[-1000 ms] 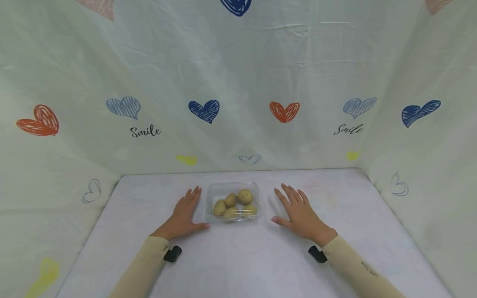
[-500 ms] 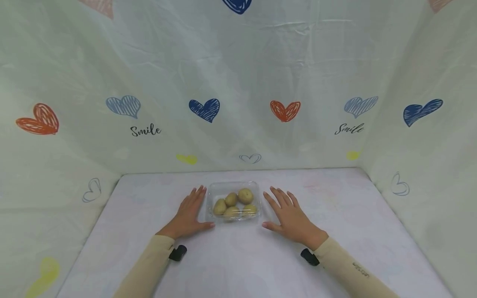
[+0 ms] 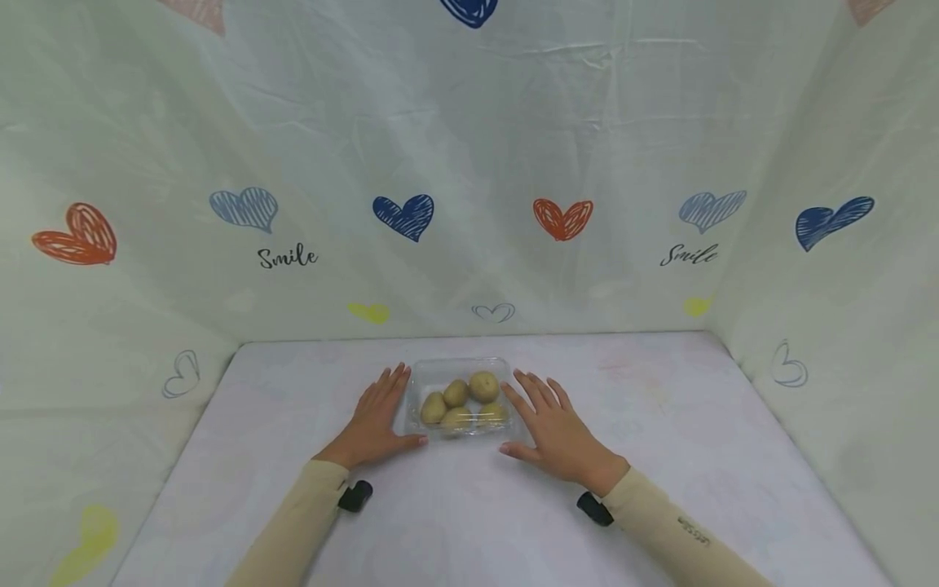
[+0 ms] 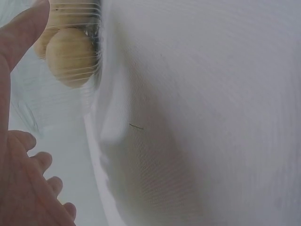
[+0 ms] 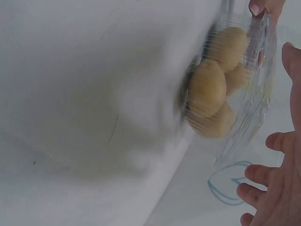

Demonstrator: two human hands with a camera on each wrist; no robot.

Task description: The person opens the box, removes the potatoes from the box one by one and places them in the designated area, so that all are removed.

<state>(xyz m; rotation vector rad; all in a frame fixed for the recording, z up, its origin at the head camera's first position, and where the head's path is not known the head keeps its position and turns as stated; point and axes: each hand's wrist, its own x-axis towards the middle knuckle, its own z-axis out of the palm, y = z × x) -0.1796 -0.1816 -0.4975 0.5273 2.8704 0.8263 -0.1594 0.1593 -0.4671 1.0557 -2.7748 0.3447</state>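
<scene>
A clear plastic container [image 3: 433, 371] stands on the table with several potatoes [image 3: 483, 386] inside; ribbed walls show in both wrist views. Along its left side lies my left hand [image 3: 374, 420], fingers straight and thumb spread towards the front left corner. My right hand [image 3: 553, 432] is at the right side, fingers spread, with the index fingertip close to the container's right edge. Whether either hand touches the plastic I cannot tell. In the right wrist view the potatoes [image 5: 207, 87] show through the wall, with the left hand's fingertips [image 5: 256, 7] beyond.
A white cloth covers the table [image 3: 469, 522]. Behind it hangs a pale curtain [image 3: 477, 147] printed with hearts and "Smile", and it also encloses both sides. A black wrist camera [image 3: 355, 496] sits under the left cuff, another camera [image 3: 594, 509] under the right.
Both hands have moved inward towards the container, the right one farther to the left than the left one to the right. The container and potatoes have stayed in place.
</scene>
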